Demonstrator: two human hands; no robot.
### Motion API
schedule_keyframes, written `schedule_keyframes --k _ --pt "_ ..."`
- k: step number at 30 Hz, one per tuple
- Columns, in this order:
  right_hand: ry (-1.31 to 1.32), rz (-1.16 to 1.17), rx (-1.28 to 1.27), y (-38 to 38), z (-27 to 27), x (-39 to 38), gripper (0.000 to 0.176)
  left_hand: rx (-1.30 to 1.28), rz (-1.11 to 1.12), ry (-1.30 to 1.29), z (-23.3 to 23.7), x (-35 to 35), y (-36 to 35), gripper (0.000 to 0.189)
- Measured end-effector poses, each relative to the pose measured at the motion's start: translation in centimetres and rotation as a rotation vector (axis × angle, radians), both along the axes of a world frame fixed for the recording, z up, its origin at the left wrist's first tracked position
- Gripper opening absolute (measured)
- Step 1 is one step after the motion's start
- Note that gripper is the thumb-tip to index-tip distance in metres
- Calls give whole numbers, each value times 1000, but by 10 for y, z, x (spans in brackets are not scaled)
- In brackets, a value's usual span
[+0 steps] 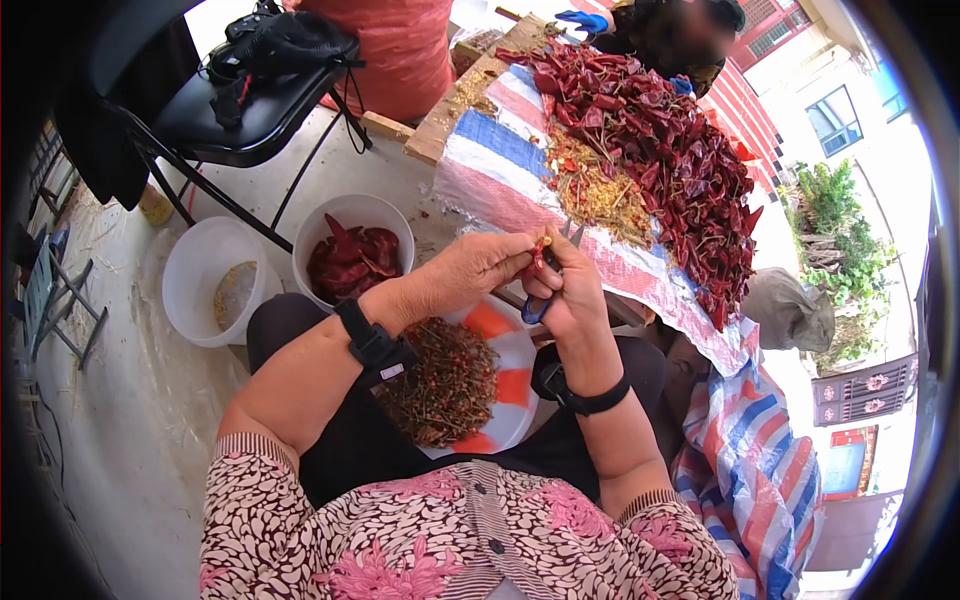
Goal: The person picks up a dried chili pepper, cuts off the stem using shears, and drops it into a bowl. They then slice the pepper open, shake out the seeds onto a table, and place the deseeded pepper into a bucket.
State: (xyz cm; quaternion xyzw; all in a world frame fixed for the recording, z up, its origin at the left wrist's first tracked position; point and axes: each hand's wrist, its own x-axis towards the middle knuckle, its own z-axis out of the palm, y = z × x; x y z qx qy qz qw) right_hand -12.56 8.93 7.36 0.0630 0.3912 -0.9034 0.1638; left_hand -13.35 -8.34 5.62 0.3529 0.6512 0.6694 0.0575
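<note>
My left hand point(470, 275) pinches a small dried red chili point(539, 258) at its pale stem end. Against it, my right hand point(575, 290) is closed round scissors; their blue handle point(535, 307) shows below the fingers and the blade tips point(573, 233) point up. Fingers partly hide the chili. Below both hands, a white and orange basin point(516, 350) holds stems and small red bits. To the left, a white bucket point(402, 215) contains red chilies. A large heap of dried red chilies point(650, 130) lies on a striped sheet point(490, 165).
Another white bucket point(185, 285) stands at the left, below a black folding chair point(240, 125) with a black bag point(285, 50). A red sack point(400, 60) is behind. Across the heap, a person point(655, 35) wears blue gloves. A dark sack point(790, 308) sits right.
</note>
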Motion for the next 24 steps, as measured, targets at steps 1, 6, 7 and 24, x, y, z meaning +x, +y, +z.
schedule_keyframes --k 1,6,7,24 --pt "-66 23 -175 4 -2 -2 21 -46 -47 54 3 3 -2 16" --pt "41 -78 -120 49 4 -15 20 -348 -111 235 -3 9 -10 13" --pt "127 -211 269 39 11 0 22 -453 -71 260 -11 6 -15 13" --pt "611 -340 2102 97 20 -123 21 -1442 10 128 -61 -20 -58 30"
